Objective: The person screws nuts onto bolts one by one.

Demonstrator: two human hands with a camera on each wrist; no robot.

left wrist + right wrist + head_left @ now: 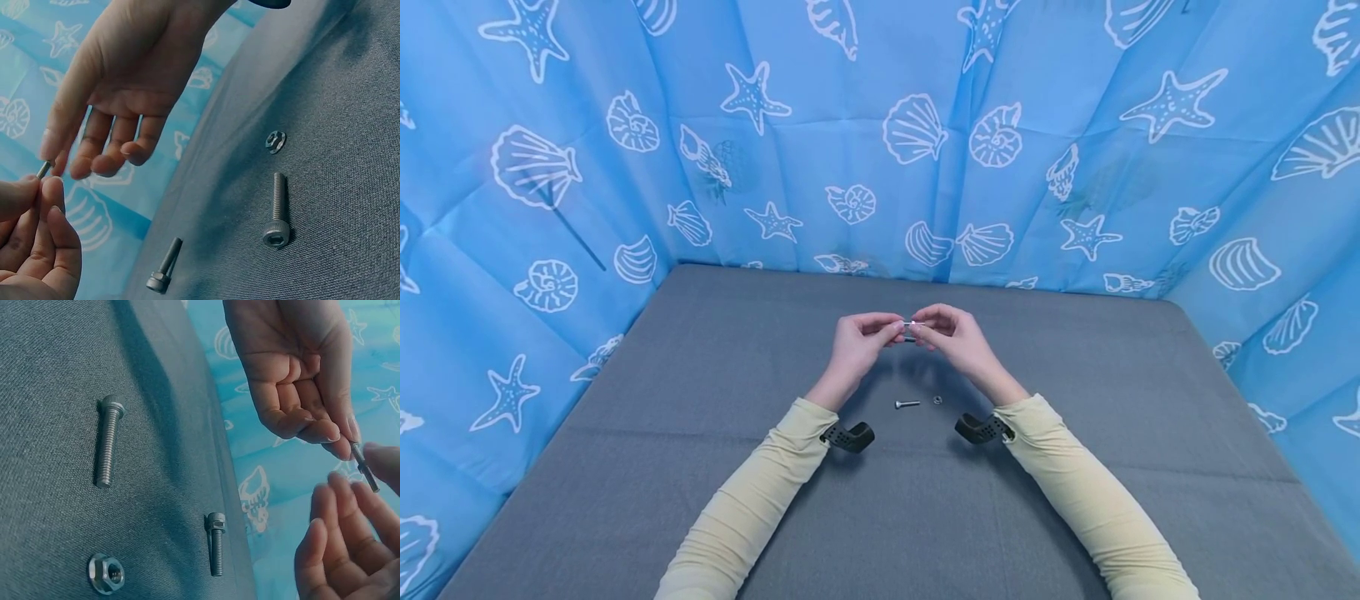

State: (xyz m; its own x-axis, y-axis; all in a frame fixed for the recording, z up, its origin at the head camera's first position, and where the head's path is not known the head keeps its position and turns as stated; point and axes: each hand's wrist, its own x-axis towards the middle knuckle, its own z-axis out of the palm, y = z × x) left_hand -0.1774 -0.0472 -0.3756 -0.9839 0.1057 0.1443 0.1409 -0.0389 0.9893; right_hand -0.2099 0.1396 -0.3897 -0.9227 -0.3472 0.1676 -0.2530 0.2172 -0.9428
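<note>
Left grip (859, 340) and right grip (955, 335) are both clamped, thumb against fingers, on a slim bolt (371, 479) between them, raised over the counter (760, 358). Looks like threading: best keep the left side steady, turn lightly from the right, stay in line. Below lie a far bolt (217, 553), a near bolt (108, 447) and, right of that, a nut (98, 575)

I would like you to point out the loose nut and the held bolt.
Loose nut (104, 575): right wrist view, on its hexagonal body.
Held bolt (370, 477): right wrist view, on its exposed shaft.
</note>
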